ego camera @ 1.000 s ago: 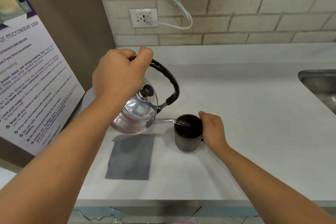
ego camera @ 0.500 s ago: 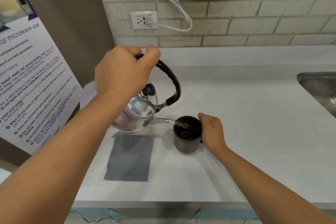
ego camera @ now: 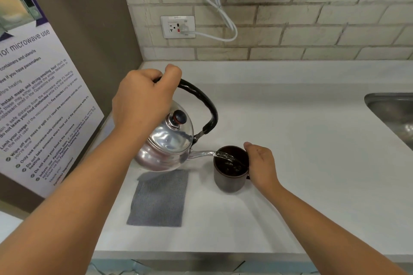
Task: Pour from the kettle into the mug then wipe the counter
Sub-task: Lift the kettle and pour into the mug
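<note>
My left hand (ego camera: 143, 98) is clamped around the top of the black handle of the kettle (ego camera: 166, 143), and I hold it tipped off the counter (ego camera: 301, 140) so the spout reaches just over the rim of the mug (ego camera: 230, 169). A thin stream of water runs from the spout into the mug, which looks partly filled. My right hand (ego camera: 261, 165) wraps the mug's right side, over the handle I think, to steady it against the pour. The mug stands near the middle of the counter, closer to the front edge than to the back wall. The grey cloth (ego camera: 159, 198) lies flat just left of the mug, below the kettle, ready for wiping. The sink (ego camera: 393, 114) sits at the right edge, well clear. The wall socket (ego camera: 177, 27) and its white cable (ego camera: 214, 6) hang above the back edge, out of my way.
</note>
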Tool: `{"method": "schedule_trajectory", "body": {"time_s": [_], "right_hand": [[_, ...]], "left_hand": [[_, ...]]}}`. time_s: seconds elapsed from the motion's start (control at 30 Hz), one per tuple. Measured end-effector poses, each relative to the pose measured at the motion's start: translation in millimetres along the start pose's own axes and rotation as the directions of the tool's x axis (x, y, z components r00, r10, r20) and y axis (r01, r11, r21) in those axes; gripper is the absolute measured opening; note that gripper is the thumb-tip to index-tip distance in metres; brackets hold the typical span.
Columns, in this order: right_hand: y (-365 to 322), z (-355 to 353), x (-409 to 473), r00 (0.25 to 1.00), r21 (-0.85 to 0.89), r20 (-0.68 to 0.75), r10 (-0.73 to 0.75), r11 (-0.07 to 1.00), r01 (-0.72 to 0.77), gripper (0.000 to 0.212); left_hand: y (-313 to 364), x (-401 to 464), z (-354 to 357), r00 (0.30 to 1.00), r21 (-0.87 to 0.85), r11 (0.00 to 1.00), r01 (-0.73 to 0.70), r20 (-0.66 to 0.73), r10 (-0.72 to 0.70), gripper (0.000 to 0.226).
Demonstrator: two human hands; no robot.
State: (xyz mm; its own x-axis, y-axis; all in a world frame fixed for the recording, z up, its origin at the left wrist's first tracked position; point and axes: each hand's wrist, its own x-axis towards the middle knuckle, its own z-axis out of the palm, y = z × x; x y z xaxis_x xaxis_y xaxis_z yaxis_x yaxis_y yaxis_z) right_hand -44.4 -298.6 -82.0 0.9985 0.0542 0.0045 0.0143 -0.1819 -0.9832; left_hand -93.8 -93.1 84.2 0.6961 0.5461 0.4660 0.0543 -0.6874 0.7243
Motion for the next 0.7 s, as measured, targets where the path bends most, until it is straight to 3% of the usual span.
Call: {"method": "schedule_trajectory", "body": {"time_s": [0.27, 0.5, 0.7], "right_hand": [[0, 0, 0, 1.000, -0.008, -0.003, -0.004, 1.000, 0.004, 0.050], [2, -5, 1, 0.999, -0.017, 0.037, 0.013, 1.000, -0.013, 0.052], [2, -12, 2, 0.991, -0.098, 0.137, 0.008, 0.995, 0.005, 0.048]], "left_hand": [[-30, -4, 1, 0.995, -0.277, 0.956, 0.099, 0.002, -0.102, 0.049], [-51, 2, 6, 0.928, -0.457, 0.810, 0.368, 0.120, -0.354, 0.038], [-62, 14, 10, 0.874, -0.560, 0.683, 0.469, 0.181, -0.452, 0.040]]}}
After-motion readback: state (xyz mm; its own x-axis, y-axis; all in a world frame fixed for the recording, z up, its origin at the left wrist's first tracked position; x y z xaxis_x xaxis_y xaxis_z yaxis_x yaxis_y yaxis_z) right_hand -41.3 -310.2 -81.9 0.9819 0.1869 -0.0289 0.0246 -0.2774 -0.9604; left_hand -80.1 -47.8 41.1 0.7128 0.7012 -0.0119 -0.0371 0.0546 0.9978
